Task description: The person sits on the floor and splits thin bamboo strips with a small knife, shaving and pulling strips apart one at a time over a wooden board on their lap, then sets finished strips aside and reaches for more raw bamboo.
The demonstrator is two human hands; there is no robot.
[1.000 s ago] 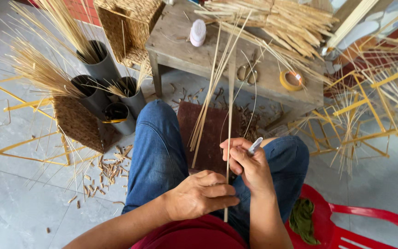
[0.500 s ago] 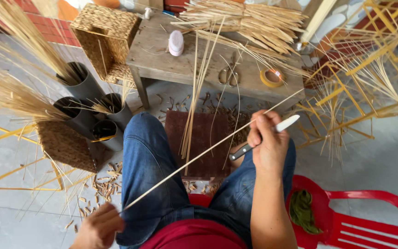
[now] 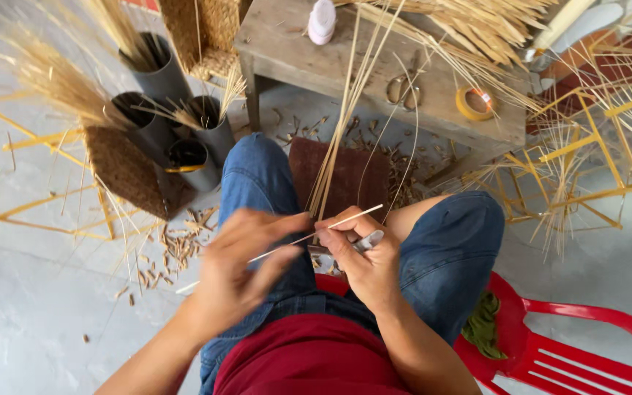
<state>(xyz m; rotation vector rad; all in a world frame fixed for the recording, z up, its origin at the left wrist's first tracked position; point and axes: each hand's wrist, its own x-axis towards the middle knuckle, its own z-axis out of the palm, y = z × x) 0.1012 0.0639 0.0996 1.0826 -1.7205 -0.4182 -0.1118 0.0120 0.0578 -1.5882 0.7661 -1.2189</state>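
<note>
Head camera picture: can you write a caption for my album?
Two hands, left hand and right hand, hold a thin bamboo strip over blue-jeaned knees beside a wooden table.

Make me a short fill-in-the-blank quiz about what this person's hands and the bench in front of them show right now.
1. The right hand grips a thin strip and a small ____.
2. The person sits on a ____ plastic chair.
3. On the wooden bench, the roll of tape is ____ in colour.

Missing words: knife; red; yellow
</note>
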